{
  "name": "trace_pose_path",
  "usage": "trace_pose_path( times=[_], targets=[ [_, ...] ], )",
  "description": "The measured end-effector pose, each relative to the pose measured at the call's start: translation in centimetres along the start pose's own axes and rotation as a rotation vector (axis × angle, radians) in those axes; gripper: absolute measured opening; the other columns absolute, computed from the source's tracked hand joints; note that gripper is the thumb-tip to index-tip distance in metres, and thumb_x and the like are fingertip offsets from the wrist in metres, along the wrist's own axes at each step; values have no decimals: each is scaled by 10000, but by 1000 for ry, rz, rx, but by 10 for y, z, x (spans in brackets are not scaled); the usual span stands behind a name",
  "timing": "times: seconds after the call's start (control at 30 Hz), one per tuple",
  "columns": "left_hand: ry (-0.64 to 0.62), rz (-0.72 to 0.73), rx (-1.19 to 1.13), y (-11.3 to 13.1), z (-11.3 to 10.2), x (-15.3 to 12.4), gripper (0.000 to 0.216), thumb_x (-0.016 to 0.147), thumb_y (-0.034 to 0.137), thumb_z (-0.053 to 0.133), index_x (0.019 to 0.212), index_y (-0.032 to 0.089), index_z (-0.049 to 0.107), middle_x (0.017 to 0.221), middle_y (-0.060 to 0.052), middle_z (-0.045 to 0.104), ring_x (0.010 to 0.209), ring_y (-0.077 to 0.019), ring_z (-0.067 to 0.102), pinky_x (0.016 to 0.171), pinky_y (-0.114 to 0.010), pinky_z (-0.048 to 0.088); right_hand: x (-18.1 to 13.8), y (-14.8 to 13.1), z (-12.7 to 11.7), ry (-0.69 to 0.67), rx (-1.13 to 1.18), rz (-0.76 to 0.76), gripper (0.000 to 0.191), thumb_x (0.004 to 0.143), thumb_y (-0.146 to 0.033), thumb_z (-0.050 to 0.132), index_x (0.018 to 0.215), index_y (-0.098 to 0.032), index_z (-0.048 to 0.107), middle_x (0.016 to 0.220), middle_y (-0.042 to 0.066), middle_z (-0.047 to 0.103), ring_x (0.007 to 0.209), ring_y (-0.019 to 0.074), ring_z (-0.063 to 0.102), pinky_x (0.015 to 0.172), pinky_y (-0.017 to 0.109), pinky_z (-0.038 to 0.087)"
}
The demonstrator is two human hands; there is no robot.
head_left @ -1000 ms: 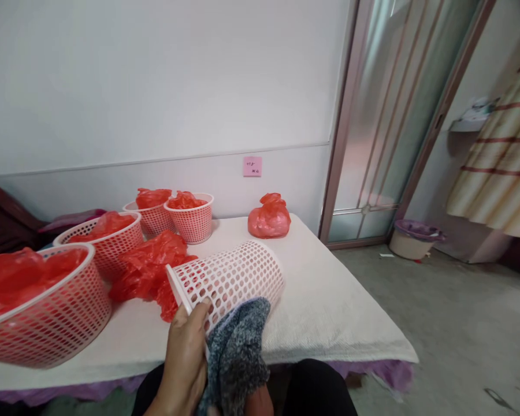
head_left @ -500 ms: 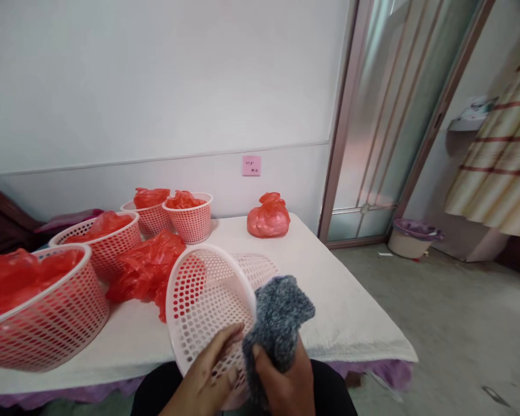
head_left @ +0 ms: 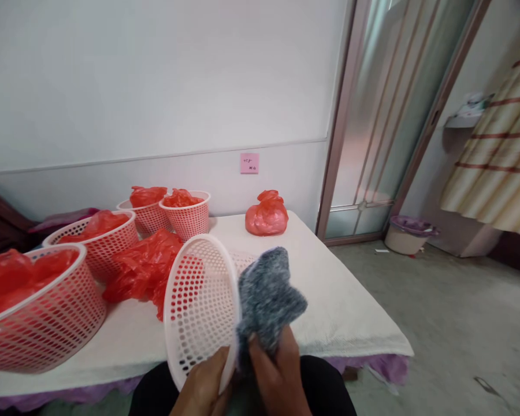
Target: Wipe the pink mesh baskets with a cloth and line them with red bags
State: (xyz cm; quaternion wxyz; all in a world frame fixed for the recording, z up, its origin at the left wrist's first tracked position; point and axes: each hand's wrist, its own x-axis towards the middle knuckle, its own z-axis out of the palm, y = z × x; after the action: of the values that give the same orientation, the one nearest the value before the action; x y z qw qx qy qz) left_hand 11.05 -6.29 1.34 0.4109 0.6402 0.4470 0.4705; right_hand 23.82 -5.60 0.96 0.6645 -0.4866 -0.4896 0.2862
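My left hand [head_left: 203, 384] grips the lower rim of a white perforated plastic basket [head_left: 199, 306], tipped on its side with its open mouth facing me and left. My right hand [head_left: 279, 375] is closed on a fuzzy grey cloth [head_left: 266, 300], which stands up against the basket's right side. Both hands are low in the view, above my dark-clothed lap. Loose red plastic bags [head_left: 145, 268] lie on the white-covered table [head_left: 338, 312] just behind the basket.
Several pink baskets lined with red bags stand at the left: a large one [head_left: 39, 323], another [head_left: 97, 242] behind it, two small ones [head_left: 184, 214] by the wall. A tied red bag [head_left: 266, 215] sits at the back. A glass door, a bin [head_left: 409, 234] and concrete floor lie to the right.
The basket has turned from lying with its side toward me to showing its open mouth. The cloth has moved from under the basket up to its right side.
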Motion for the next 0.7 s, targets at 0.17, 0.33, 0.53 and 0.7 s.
trace_pose_path(
  times=[0.17,0.33,0.53,0.7],
  targets=[
    [46,-80,52,19,-8,-1,281,753,428,651,941,250,760,929,-96,751,964,-306,665,969,-377,457,10,18,-1,-41,-320,-382,448,692,-130,515,1119,-223,614,1088,103,598,1024,276,572,860,405,491],
    [193,-214,-51,16,-12,-2,402,759,457,653,1081,222,705,1111,-99,708,1141,-313,579,1068,-416,360,59,86,-42,196,-549,-137,381,665,-174,475,1021,-153,610,921,106,585,893,283,578,794,439,496],
    [218,-261,-228,31,-7,15,456,736,470,691,1103,199,672,1119,-91,702,1172,-299,565,1031,-373,415,21,87,-12,196,-461,-142,380,669,-188,497,1029,-158,614,1001,129,615,953,295,586,845,445,489],
    [234,-325,-194,37,-22,29,494,724,552,676,1067,196,676,1131,-64,699,1127,-277,587,926,-294,490,-35,44,40,-19,-151,-345,386,778,-138,457,1123,-250,590,977,63,623,882,214,619,788,343,520]
  ],
)
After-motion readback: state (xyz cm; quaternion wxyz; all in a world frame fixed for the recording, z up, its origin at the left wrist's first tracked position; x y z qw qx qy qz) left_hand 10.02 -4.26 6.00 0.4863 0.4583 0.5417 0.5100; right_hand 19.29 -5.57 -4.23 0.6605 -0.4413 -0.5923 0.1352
